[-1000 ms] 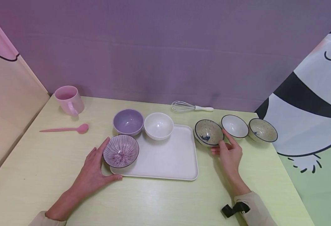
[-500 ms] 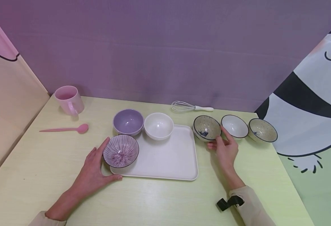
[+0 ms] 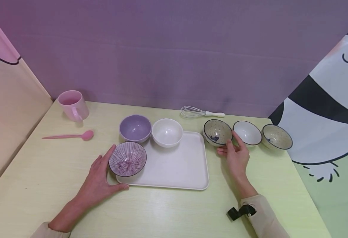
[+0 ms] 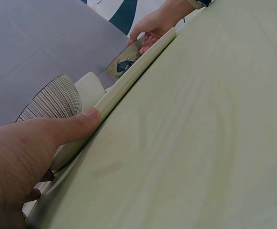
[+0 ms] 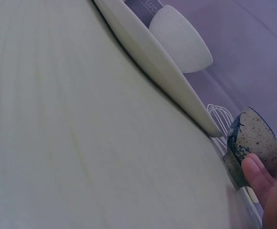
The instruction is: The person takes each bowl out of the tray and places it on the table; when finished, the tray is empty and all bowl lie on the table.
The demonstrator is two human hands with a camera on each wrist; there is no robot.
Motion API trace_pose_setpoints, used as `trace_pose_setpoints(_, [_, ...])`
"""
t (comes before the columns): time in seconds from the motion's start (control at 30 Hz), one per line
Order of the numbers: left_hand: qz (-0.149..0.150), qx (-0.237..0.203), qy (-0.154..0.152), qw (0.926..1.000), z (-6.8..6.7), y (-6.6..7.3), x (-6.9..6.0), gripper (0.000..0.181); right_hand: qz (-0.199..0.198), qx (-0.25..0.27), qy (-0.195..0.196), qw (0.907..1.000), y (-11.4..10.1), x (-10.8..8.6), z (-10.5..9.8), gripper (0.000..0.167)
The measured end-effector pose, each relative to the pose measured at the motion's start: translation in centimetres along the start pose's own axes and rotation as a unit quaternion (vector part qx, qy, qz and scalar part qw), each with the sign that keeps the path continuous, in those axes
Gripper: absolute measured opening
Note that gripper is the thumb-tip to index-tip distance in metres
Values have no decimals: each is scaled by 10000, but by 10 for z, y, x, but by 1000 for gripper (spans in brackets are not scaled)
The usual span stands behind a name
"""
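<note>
My left hand (image 3: 95, 185) spans the front-left corner of the white tray (image 3: 177, 168), thumb on its front edge and fingers spread along the left side beside the striped bowl (image 3: 127, 159). In the left wrist view the thumb of this hand (image 4: 38, 148) lies against the tray rim. My right hand (image 3: 237, 158) holds a speckled bowl (image 3: 218, 132) by its front-right side, just right of the tray. The right wrist view shows fingers of the hand (image 5: 271, 191) against the blue-patterned outside of the speckled bowl (image 5: 257, 140).
Behind the striped bowl, a purple bowl (image 3: 135, 129) and a white bowl (image 3: 167, 133) sit at the tray's back. A dark-rimmed white bowl (image 3: 247, 133) and another speckled bowl (image 3: 277, 137) stand far right. The whisk (image 3: 200, 113), pink mug (image 3: 74, 105) and pink spoon (image 3: 73, 136) lie farther out.
The speckled bowl in my right hand has moved back and slightly left, level with the dark-rimmed white bowl. My right hand moved with it; the left hand stayed in place.
</note>
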State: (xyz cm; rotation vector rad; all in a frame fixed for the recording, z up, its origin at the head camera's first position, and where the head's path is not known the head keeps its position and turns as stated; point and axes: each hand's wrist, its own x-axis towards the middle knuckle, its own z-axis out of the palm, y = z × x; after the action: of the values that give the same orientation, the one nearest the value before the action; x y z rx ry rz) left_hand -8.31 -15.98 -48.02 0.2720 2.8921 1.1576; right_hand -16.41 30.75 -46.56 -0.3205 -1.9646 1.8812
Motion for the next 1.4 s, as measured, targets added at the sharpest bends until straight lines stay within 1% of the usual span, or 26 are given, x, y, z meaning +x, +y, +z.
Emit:
trace_pose_setpoints(0.2, [35, 4, 6, 10000, 0, 0, 0, 144, -35, -148, -89, 9998, 0, 1, -3, 49])
trace_pose_setpoints(0.43, [73, -45, 19, 10000, 0, 1, -1, 144, 21, -171, -225, 9996, 2, 1, -5, 51])
trace_pose_setpoints(0.67, [61, -57, 30, 10000, 0, 0, -1, 145, 8, -432, -293, 9986, 3, 1, -7, 52])
trace_pose_setpoints(0.87, [109, -69, 71, 9999, 0, -2, 0, 144, -12, -578, -281, 9979, 2, 1, -8, 52])
trace_pose_setpoints(1.1, [90, -58, 46, 9999, -1, -1, -1, 145, -4, -589, -275, 9979, 1, 2, -11, 52])
trace_pose_setpoints(1.4, [119, -36, 54, 9999, -1, 0, -1, 144, -63, -753, -220, 9969, -6, -4, -14, 52])
